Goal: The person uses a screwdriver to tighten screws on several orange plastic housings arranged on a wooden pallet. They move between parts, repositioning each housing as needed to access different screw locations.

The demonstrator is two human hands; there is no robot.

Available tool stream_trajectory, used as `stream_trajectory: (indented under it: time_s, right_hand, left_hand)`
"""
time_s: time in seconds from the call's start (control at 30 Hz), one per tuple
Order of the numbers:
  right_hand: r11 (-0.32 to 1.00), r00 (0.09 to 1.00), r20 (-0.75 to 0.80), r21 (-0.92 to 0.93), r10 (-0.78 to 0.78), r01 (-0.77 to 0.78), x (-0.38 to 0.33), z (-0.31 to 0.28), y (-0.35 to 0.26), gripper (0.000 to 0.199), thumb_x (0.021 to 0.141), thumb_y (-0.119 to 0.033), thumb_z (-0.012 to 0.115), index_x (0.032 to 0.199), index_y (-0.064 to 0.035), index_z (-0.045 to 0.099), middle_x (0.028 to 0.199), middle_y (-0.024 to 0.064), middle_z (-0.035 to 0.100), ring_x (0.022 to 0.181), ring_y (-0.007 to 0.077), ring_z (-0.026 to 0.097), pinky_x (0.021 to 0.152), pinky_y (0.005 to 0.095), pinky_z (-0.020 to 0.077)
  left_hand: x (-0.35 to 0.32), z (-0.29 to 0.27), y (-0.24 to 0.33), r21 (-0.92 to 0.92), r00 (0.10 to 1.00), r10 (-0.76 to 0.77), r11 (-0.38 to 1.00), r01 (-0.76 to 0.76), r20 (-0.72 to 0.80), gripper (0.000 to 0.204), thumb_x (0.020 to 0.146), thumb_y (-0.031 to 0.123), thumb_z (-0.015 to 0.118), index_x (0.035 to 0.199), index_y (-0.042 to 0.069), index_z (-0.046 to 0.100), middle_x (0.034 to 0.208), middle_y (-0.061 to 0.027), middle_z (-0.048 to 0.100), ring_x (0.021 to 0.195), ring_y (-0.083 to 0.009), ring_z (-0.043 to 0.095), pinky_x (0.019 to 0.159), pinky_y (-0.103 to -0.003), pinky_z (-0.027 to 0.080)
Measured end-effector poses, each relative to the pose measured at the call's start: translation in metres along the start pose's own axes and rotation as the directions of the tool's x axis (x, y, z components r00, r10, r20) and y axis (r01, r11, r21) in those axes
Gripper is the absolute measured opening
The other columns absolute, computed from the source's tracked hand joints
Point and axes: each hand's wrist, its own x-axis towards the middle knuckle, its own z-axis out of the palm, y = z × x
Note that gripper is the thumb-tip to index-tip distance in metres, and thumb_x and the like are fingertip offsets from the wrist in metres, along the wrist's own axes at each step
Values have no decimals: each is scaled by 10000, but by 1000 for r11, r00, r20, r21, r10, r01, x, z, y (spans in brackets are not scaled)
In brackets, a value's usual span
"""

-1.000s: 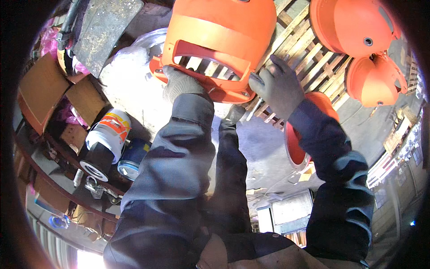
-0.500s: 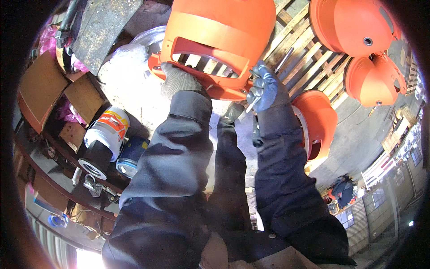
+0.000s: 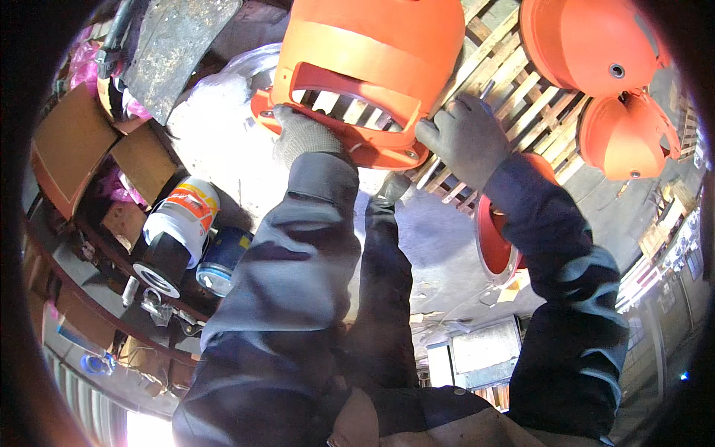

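Note:
A large orange casting (image 3: pixel 372 45) with a wide rectangular opening and a flange along its near edge stands upper centre. My left hand (image 3: pixel 307 138), in a grey knit glove, is closed over the flange's left part, thumb on top. Beside the casting's right edge is my right hand (image 3: pixel 468 140), gloved, back upward and fingers curled. A thin metal rod (image 3: pixel 486 91) sticks out past its knuckles; the fingers hide most of the rod. At the flange's right corner a bolt hole (image 3: pixel 411 154) shows.
More orange castings (image 3: pixel 581 45) sit on a wooden pallet (image 3: pixel 540 112) to the right, with another casting (image 3: pixel 497 238) lower down. At left are a white bucket (image 3: pixel 182 216), a blue can (image 3: pixel 223 261), cardboard (image 3: pixel 74 149) and clear plastic wrap (image 3: pixel 216 97). My boot (image 3: pixel 392 186) is below the casting.
My right hand has moved up and right off the flange's right corner and turned back upward, its elbow swinging outward. The left hand keeps its hold on the flange.

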Motion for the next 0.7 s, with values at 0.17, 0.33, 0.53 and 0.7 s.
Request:
stream_trajectory:
  time_s: [0.17,0.33,0.53,0.7]
  right_hand:
    - [924,952,75,231,297,-306,3,19,-8,160,897,-175,696,1026,-88,657,720,116,669,705,329,721,659,502,559]
    - [-349,328,490,845,807,-405,11,53,-49,185,919,-265,742,1009,-114,687,670,-1,559,569,179,551,551,408,477]
    - [-830,275,809,554,519,-62,0,58,-54,327,1001,-330,710,1224,-96,661,827,-13,609,664,139,568,671,385,537]
    - [-39,430,228,913,874,-406,-26,29,-46,431,924,-244,800,1293,-81,652,1211,142,654,1102,258,646,964,486,545]
  left_hand:
    - [-4,-6,1,-35,993,13,999,-9,115,784,1036,636,559,1369,-70,635,1212,-217,743,957,-341,761,803,-448,628]
    - [-2,-3,2,-55,996,11,998,-6,94,785,1035,641,557,1367,-66,637,1209,-215,744,959,-340,760,807,-450,626]
    - [-3,-4,-2,-62,995,15,998,-9,100,787,1034,646,554,1365,-62,640,1205,-213,745,960,-338,759,812,-452,624]
    - [0,-3,0,-70,994,17,997,-9,104,788,1033,651,552,1363,-59,642,1202,-211,746,962,-337,758,817,-454,623]
